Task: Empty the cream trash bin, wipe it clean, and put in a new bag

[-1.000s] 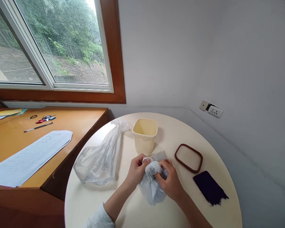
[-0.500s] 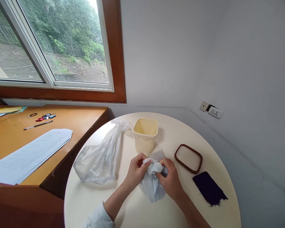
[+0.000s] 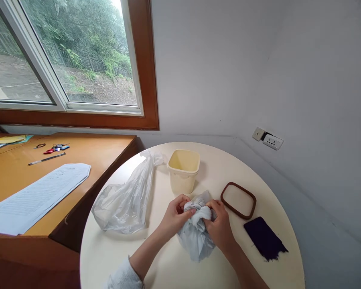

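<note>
Papers and pen lie on a desk.

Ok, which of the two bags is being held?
The bunched bag gripped by the left hand and right hand; the clearer bag lies untouched, left of the cream bin.

Pale plastic bundle, inside and underside out of sight

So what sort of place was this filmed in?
Probably a study or office corner, indoors: a brown desk below a window holds papers and a pen.
</note>
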Available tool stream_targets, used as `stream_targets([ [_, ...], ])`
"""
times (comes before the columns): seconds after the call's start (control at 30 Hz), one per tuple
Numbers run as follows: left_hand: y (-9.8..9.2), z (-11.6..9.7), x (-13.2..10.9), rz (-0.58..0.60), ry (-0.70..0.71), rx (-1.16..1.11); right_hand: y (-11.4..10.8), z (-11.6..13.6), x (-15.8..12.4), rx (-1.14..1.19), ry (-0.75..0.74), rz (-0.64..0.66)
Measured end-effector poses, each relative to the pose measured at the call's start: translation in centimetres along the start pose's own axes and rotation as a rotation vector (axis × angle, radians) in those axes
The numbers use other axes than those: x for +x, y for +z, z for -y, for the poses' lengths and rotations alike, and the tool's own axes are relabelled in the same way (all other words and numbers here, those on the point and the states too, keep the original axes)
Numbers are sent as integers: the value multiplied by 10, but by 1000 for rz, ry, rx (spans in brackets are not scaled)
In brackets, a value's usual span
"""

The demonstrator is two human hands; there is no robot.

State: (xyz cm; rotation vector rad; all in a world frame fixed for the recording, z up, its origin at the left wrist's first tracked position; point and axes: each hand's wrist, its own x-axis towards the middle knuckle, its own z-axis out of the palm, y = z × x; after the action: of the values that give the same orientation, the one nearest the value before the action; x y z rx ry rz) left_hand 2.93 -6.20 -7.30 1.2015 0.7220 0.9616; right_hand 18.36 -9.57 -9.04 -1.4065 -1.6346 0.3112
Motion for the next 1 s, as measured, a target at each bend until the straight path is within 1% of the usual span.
stream_targets([
  [0.1, -5, 3, 3, -143, 12, 14, -3, 7, 1, 16, -92, 68],
  [0.17, -8, 5, 4, -206, 26, 2, -6, 11, 1, 3, -146, 115],
  [0.23, -10, 7, 5, -236, 30, -21, -7, 13, 1, -16, -168, 134],
  [0.37, -9, 6, 5, -258, 23, -66, -4, 12, 2, -47, -169, 119],
  [0.47, -7, 3, 3, -255, 13, -110, 0, 11, 2, -56, -143, 73],
  [0.53, -6, 2, 2, -233, -1, -157, 2, 10, 1, -56, -109, 42],
  [0.67, -4, -1, 1, -156, -2, -271, 3, 7, -1, -38, -13, -16],
  [0.8, -5, -7, 0, -77, 21, -372, 0, 3, 0, 11, 118, -92],
  [0.9, -9, -9, 1, -52, 39, -457, -3, 5, 3, 137, 213, -87],
  [1.0, -15, -9, 2, -63, 24, -554, -4, 8, 6, 417, 318, -27],
])
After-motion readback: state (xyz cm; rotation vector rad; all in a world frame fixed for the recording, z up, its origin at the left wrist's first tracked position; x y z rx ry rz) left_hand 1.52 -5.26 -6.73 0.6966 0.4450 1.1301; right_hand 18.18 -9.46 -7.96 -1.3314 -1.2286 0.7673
